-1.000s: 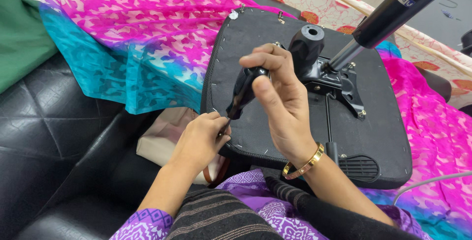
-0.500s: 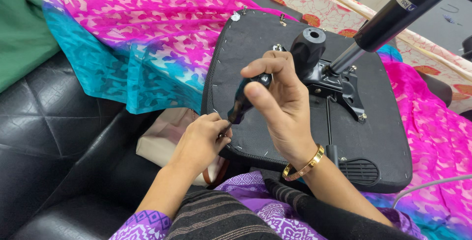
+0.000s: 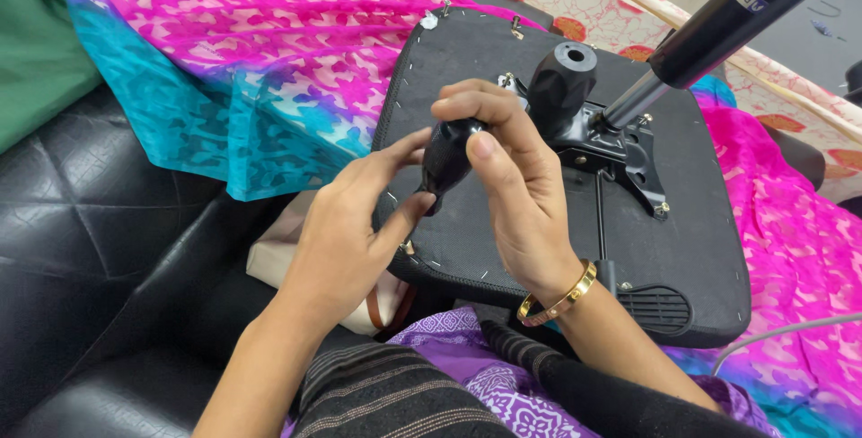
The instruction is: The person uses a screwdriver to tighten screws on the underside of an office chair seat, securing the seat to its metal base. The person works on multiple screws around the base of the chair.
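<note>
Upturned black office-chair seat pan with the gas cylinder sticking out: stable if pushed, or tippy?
The black seat pan lies tilted on soft pink patterned cloth, so it probably rocks or slides. The slanted black gas cylinder likely makes it top-heavy. The rigid shell should not flex.
</note>
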